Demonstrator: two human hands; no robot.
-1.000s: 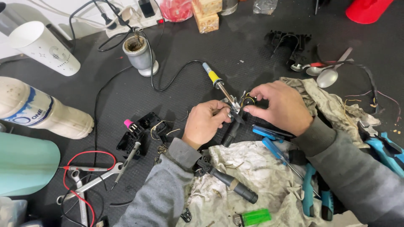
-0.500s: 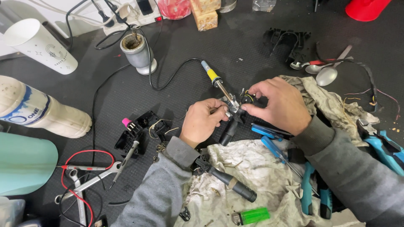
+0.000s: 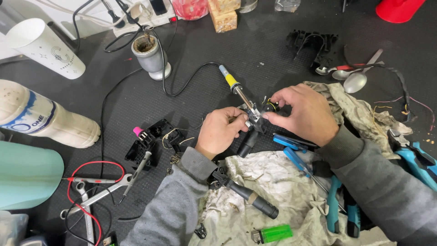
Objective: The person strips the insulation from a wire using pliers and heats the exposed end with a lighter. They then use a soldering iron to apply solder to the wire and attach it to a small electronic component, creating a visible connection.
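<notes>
left hand (image 3: 221, 132): closed on a small metal part (image 3: 251, 116), pinched at the fingertips; black handle (image 3: 248, 142) sticks down from under the fingers
right hand (image 3: 304, 113): fingers pinched shut on a small black connector (image 3: 271, 107), held touching the metal part
soldering iron (image 3: 235, 88): lies just above the left hand, yellow band near the cord end, tip at the metal part; whether it is gripped cannot be told
cord (image 3: 180, 89): runs from the iron up-left toward the stand
iron stand (image 3: 149, 55): grey cup, well up-left of the iron
rag (image 3: 268, 191): dirty white, spread just below the iron and both hands
blue screwdrivers (image 3: 293, 152): on the rag, below-right of the iron, just under the right wrist
black tool (image 3: 249, 195): on the rag, well below the iron
green lighter (image 3: 273, 233): bottom edge of the rag, far below the iron
black housing (image 3: 152, 141): pink cap, left of the iron, near the left wrist
red wire (image 3: 86, 182): looped, far lower-left of the iron
paper cup (image 3: 45, 45): tipped, far upper-left of the iron
spoons (image 3: 350, 75): right of the iron, above the right hand
</notes>
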